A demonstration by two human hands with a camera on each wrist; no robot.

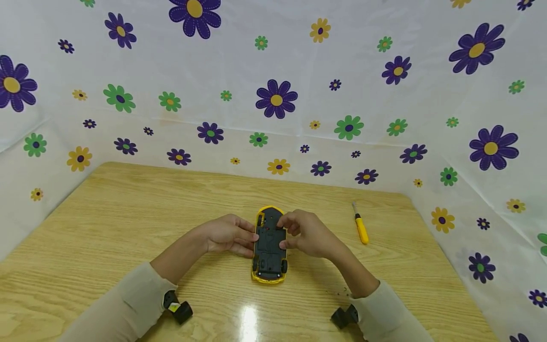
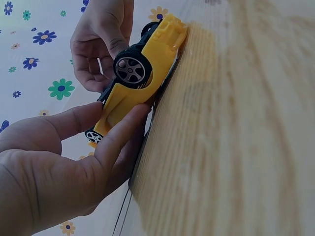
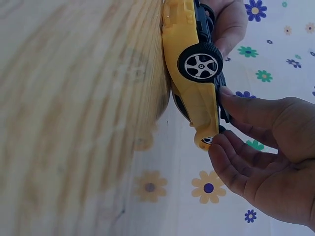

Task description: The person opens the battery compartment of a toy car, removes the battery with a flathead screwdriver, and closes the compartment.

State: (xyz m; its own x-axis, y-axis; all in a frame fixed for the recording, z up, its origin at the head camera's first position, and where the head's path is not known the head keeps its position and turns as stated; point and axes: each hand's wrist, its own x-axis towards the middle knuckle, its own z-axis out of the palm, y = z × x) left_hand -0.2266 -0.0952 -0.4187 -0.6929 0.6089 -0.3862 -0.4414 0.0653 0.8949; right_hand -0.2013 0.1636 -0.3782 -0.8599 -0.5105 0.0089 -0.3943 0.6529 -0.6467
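Observation:
A yellow toy car lies upside down on the wooden table, its black underside facing up. From the left, my left hand holds the car, thumb at the edge of the underside and fingers along the yellow body. On the opposite side is my right hand, its thumb pressing the edge of the underside and its curled fingers farther toward the car's far end. In the right wrist view, that thumb sits beyond a black wheel, with the fingertips near the other wheel.
A yellow-handled screwdriver lies on the table to the right of the car. Several tiny dark pieces are scattered near my right wrist. A flower-printed cloth hangs behind and around the table.

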